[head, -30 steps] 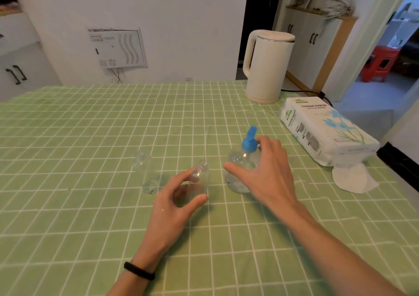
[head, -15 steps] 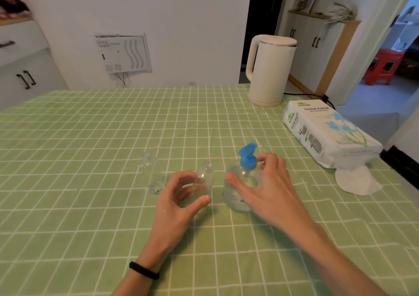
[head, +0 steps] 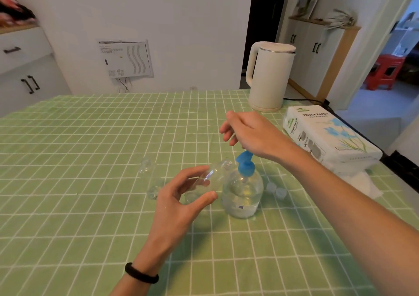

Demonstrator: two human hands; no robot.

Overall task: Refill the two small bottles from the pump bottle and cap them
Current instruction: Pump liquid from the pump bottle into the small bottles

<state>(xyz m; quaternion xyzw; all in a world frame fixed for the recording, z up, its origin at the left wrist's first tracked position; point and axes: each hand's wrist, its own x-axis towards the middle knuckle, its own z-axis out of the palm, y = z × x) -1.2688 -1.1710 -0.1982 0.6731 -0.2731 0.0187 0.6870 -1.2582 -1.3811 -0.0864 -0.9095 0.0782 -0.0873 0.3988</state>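
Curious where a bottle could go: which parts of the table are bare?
Bare: cloth left of the standing small bottle, and the far stretch left of the kettle. Crowded: around the pump bottle, caps and tissue pack.

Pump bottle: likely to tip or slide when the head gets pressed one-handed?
Probably stable: the pump bottle is squat and wide-based, with liquid sitting low. It may skid on the tablecloth if pressed off-centre; nothing steadies its body: left hand grips the tilted small bottle, right hand hovers above the pump head.

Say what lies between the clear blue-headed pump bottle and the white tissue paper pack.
Two small translucent caps lie side by side on the green checked tablecloth, seen in the head view.
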